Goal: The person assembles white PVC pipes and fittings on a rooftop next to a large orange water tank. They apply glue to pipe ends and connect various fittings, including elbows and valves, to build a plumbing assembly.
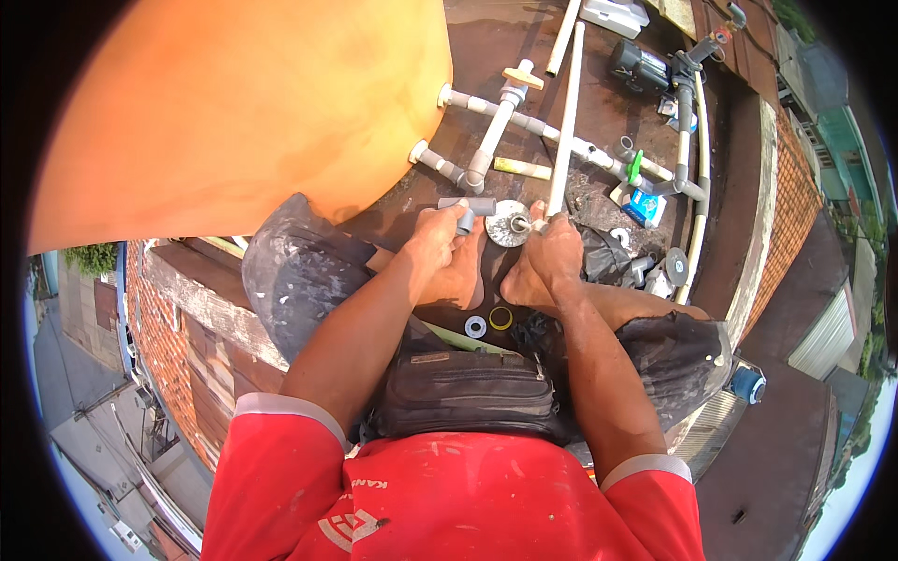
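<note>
Waist pouch: our black pouch (465, 393) sits at our belly below the red shirt, nearest to us, kept within reach of both arms.
Left hand: our left hand (438, 236) closes on a grey pipe tee (470, 208), lifted just over our feet so the open end faces the disc beside it.
Right hand: our right hand (554, 245) pinches the rim side of a round metal flange disc (509, 224); we judge this steadies it next to the tee. The two hands are close together, each clamped on its own piece.
Where the pieces are: tee and disc hang between our knees, over the dark roof (505, 56), near the foot of the orange tank (243, 112).
Rings: two lie on the roof between our feet, one white washer (475, 326) and one yellow-rimmed ring (500, 318), side by side, seemingly laid out for picking up.
Tank outlets: two white stubs leave the tank wall and join one branch of white pipe (496, 131) with a valve handle on top.
Long pipes: two white lengths lie toward the roof's far edge; one (567, 112) crosses the branch.
Pump: one dark pump (641, 64) stands near the far right corner, grey pipe bending from it along the right edge.
Small items: one blue-and-white box (644, 208) and a few loose grey fittings (655, 269), number unclear, beside our right knee.
</note>
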Demonstrator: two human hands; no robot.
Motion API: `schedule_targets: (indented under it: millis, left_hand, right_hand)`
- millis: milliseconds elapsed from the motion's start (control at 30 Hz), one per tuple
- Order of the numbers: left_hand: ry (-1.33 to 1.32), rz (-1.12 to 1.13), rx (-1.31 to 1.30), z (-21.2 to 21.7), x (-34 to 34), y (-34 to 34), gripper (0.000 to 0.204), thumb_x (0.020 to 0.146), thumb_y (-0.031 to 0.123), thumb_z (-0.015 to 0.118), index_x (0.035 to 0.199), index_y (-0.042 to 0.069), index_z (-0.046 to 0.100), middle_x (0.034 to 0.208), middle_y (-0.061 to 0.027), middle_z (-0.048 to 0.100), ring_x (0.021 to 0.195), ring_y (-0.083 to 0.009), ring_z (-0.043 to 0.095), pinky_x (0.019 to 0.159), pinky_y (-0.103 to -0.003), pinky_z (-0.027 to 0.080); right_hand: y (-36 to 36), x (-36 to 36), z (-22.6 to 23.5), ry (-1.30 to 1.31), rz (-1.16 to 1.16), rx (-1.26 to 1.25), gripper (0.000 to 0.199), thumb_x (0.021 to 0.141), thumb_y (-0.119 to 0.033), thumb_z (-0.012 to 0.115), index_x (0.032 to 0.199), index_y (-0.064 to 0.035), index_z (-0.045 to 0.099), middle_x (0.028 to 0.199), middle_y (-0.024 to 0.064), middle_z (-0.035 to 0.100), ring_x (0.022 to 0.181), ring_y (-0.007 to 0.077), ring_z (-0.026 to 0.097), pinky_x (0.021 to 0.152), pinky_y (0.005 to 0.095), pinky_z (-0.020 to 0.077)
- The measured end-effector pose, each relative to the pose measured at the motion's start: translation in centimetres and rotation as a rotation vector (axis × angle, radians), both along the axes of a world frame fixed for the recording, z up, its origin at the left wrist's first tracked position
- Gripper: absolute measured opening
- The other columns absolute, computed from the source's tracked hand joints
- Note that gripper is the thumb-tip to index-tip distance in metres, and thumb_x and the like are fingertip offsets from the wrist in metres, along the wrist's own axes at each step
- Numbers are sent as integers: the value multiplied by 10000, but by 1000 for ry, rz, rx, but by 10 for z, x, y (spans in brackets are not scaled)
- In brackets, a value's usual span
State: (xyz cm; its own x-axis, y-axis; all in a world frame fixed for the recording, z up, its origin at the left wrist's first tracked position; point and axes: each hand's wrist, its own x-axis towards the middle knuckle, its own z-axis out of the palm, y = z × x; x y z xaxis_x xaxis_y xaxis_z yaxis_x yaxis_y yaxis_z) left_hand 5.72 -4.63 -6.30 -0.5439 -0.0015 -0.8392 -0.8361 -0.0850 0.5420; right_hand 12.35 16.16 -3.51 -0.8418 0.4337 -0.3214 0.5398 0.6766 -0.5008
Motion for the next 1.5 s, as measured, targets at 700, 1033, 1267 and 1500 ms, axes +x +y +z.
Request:
schedule_targets:
  millis: [700, 1033, 1267, 1500]
  left_hand:
    - [146, 12, 389, 52, -4, 23, 279, 1087, 292, 705, 1199, 38, 682, 1019, -107, 785, 783, -166, 730, 656, -293, 519]
    - [317, 39, 355, 59, -5, 23, 213, 1082, 216, 713, 1213, 62, 646, 983, -59, 736, 799, -165, 732, 682, -298, 561]
    - [385, 96, 433, 91, -3, 33, 225, 1096, 187, 690, 1272, 54, 646, 1032, -54, 728, 863, -169, 731, 711, -288, 578]
    - [511, 61, 385, 85, -12, 19, 273, 1083, 177, 702, 1298, 30, 621, 1081, -86, 724, 865, -184, 731, 801, -321, 610]
  right_hand:
    - [30, 5, 107, 396, 34, -247, 412, 897, -175, 750, 1237, 53, 706, 1060, 233, 744, 925, 393, 756, 865, 479, 599]
    - [19, 13, 147, 512, 207, -112, 385, 929, -125, 805, 1262, 34, 697, 1041, 158, 715, 903, 248, 742, 773, 395, 608]
    - [9, 17, 130, 611, -4, -286, 386, 957, -131, 814, 1279, 34, 682, 1053, 130, 716, 872, 162, 715, 730, 357, 599]
    - [13, 9, 144, 745, 353, 162, 445, 901, -86, 834, 1304, 17, 677, 1157, 159, 665, 786, 236, 700, 707, 379, 596]
